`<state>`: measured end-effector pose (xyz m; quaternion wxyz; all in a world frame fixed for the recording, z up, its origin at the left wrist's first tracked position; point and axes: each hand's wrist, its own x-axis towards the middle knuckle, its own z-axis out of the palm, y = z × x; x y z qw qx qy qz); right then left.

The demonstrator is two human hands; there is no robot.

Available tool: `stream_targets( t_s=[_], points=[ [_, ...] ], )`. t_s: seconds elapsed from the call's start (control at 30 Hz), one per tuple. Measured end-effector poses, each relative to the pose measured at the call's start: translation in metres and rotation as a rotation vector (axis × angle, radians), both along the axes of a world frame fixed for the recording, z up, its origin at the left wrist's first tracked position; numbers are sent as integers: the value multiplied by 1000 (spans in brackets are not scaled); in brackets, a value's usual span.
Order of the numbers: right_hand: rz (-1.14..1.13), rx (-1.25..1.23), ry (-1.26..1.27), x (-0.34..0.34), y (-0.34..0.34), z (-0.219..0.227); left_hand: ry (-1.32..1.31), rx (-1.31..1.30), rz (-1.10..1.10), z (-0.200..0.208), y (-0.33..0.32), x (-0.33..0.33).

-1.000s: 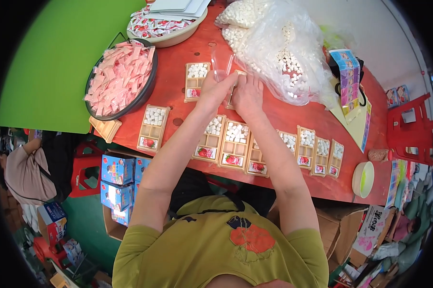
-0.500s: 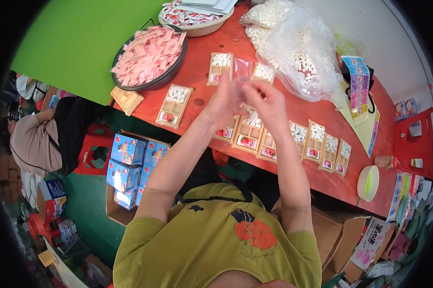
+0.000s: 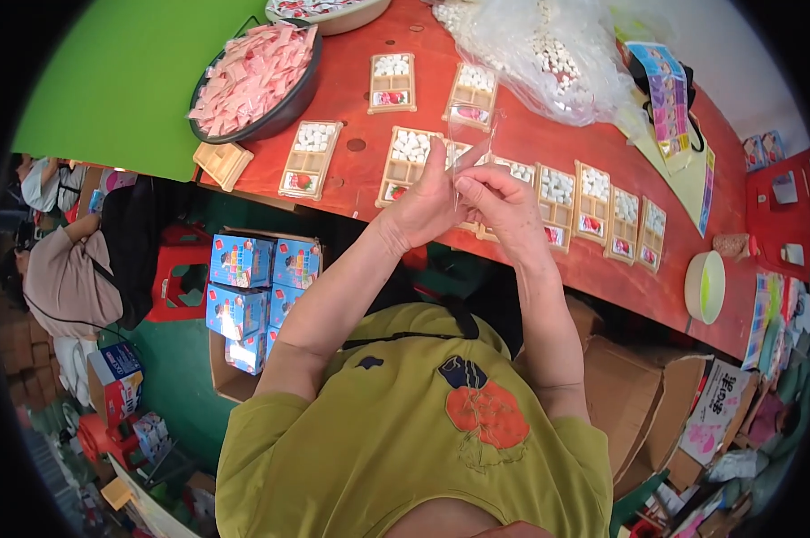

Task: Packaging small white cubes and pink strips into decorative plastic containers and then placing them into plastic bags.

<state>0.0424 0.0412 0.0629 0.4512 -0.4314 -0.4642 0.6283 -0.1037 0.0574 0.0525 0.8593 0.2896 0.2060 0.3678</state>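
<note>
Over the near edge of the red table point(image 3: 356, 99) I have a clear plastic bag point(image 3: 479, 143) between both hands. My right hand point(image 3: 505, 204) pinches it with thumb and forefinger. My left hand point(image 3: 423, 204) holds its other side, thumb pointing up, fingers partly hidden behind the film. Below and around the hands stand tan compartment trays with white pieces and a small red-and-white packet: one tray point(image 3: 407, 157) beside my left thumb, another point(image 3: 556, 199) right of my right hand. Two more, a tray point(image 3: 391, 82) and a tray point(image 3: 470, 92), lie farther back.
A dark basin point(image 3: 311, 85) of pink packets stands at the back left, empty tan trays point(image 3: 223, 166) beside it. A big clear bag point(image 3: 548, 63) of white pieces lies at the back. A pale bowl point(image 3: 705, 287) sits on the right. Blue boxes point(image 3: 237, 309) fill a carton at lower left.
The view has shifted, so the table's things appear higher. Both hands have come nearer to me relative to the trays, and the clear bag between them shows more plainly.
</note>
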Motion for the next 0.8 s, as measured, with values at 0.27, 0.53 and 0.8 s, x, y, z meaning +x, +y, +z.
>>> stream_targets(
  t_s=[0.27, 0.53, 0.8],
  points=[
    [-44, 26, 148, 32, -40, -6, 240, 48, 76, -1, -30, 15],
    [-76, -149, 385, 34, -50, -12, 269, -101, 268, -5, -41, -23],
    [169, -241, 565, 7, -41, -21, 131, -281, 194, -5, -47, -35]
  ],
)
